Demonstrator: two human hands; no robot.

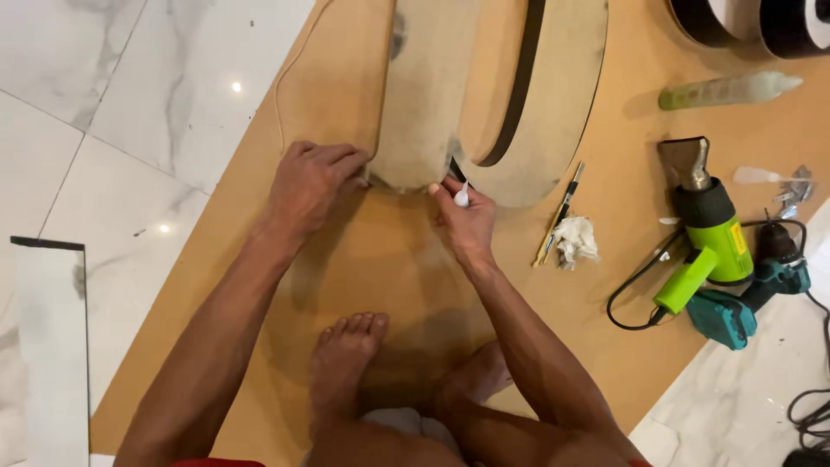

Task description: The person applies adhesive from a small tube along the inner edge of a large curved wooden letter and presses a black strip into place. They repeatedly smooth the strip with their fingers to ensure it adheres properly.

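Observation:
A rounded fibreboard panel [428, 95] lies on a large brown board [372, 268] on the floor. My left hand [313, 180] presses on the panel's curved lower-left edge with fingers closed over it. My right hand [462, 216] pinches a small white glue tube [462, 195], tip up against the panel's lower edge beside a dark edge strip [456, 169]. A second curved panel [553, 95] with a dark band lies just right of it. My bare feet [346, 355] rest on the board below.
A green heat gun [713, 233] and a teal power tool [752, 294] with black cables lie at right. A utility knife [560, 212], crumpled white tissue [576, 239] and a clear sealant cartridge [731, 90] lie nearby. White marble floor [130, 95] surrounds the board.

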